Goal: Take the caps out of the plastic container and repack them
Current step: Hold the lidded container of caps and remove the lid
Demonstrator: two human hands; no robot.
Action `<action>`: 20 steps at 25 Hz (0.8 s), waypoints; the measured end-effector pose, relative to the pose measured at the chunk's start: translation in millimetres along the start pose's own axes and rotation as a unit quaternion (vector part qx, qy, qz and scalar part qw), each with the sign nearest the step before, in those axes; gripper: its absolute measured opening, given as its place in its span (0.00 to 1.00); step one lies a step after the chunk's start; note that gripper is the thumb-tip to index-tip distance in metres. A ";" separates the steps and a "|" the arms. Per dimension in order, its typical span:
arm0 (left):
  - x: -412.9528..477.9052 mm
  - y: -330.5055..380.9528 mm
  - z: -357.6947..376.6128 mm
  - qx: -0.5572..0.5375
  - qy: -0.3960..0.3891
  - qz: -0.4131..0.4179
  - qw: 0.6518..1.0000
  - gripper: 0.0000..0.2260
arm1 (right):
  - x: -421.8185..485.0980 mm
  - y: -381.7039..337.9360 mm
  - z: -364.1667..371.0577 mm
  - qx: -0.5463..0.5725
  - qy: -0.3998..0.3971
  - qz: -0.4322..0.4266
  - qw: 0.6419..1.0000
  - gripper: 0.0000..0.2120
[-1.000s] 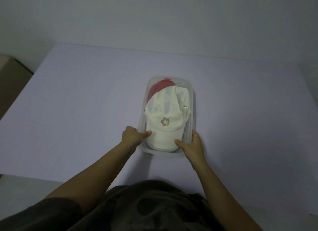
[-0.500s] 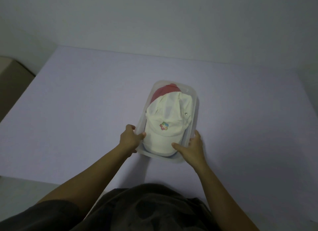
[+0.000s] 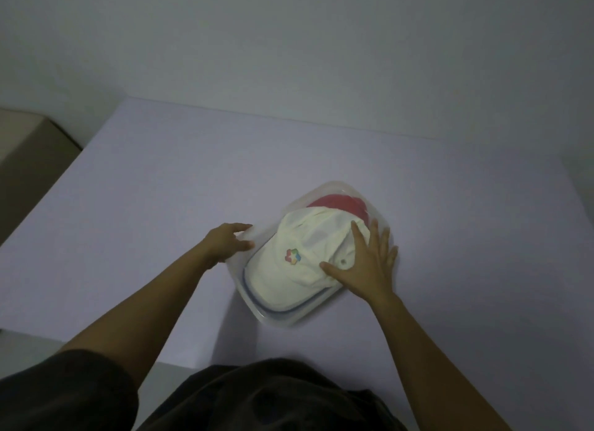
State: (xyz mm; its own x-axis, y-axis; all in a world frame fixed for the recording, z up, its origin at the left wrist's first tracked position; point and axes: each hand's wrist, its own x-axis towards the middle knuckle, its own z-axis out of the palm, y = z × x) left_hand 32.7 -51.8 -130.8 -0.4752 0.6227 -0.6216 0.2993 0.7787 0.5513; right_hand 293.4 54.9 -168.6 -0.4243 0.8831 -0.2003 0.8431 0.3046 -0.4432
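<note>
A clear plastic container (image 3: 276, 318) sits turned at an angle on the lavender table (image 3: 160, 212). Inside lies a white cap (image 3: 305, 257) with a small coloured logo, on top of a red cap (image 3: 340, 204) that shows only at the far end. A blue edge of another item peeks out under the white cap's brim. My left hand (image 3: 226, 244) holds the container's left wall, thumb on the rim. My right hand (image 3: 366, 265) lies flat with spread fingers on the white cap's right side.
The table's far edge meets a plain wall (image 3: 289, 61). A beige piece of furniture (image 3: 29, 160) stands off the table's left side. My dark clothing fills the bottom of the view, at the table's near edge.
The container has rotated, its near end swinging left. My right hand left the near rim and now lies flat on the white cap. My left hand shifted along the left wall.
</note>
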 end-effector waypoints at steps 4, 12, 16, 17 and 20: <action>-2.7 -0.3 4.3 0.111 0.105 -0.041 0.987 0.24 | 9.6 -1.5 -4.2 0.005 -0.053 0.029 0.998 0.60; -1.6 -10.9 14.4 0.124 0.119 -0.025 0.985 0.27 | 6.2 -8.5 -0.6 0.021 -0.026 0.027 0.999 0.63; -3.4 -6.7 15.2 0.097 0.114 -0.034 0.988 0.23 | 5.7 -7.7 0.1 0.025 -0.017 0.026 0.999 0.63; -5.7 -5.3 15.7 0.086 0.116 -0.031 0.989 0.24 | 5.5 -7.2 0.5 0.026 -0.015 0.027 0.999 0.63; -12.9 -5.0 19.7 0.096 0.132 -0.009 0.987 0.26 | 5.3 -6.7 0.0 0.041 -0.014 0.025 0.999 0.62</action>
State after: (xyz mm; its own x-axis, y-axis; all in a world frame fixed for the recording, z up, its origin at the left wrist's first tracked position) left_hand 53.6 -62.3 -136.5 -0.6734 0.5866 -0.4500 0.4279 0.8056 0.4098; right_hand 285.5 57.5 -166.7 -0.3933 0.8852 -0.2483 0.8338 0.2296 -0.5021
